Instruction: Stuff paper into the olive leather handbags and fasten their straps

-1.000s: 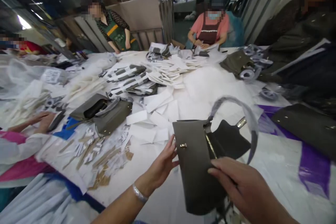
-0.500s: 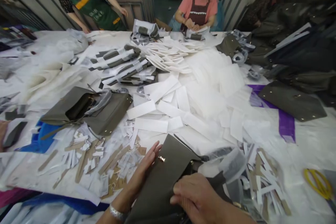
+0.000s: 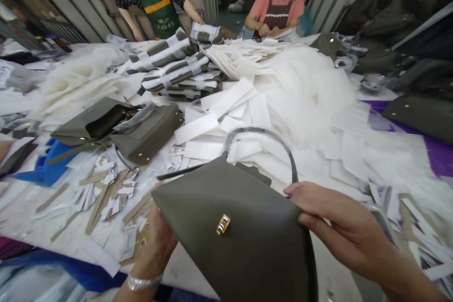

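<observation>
Left hand (image 3: pixel 159 238): bare, left of centre in the frame's lower half, raised above its wrist, fingers mostly hidden.
Left forearm (image 3: pixel 131 292): rising from the bottom edge.
Right hand (image 3: pixel 341 224): bare, lower right, thumb and forefinger pinching, tips leftward.
Right forearm (image 3: pixel 410 276): slanting toward the lower-right corner.

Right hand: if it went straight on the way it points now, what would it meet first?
Most likely the bag, whose edge the right hand seems to grip; how deep the fingertips lie is unclear.

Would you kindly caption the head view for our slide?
Right hand holds a dark handbag by one edge, left hand at another.
</observation>
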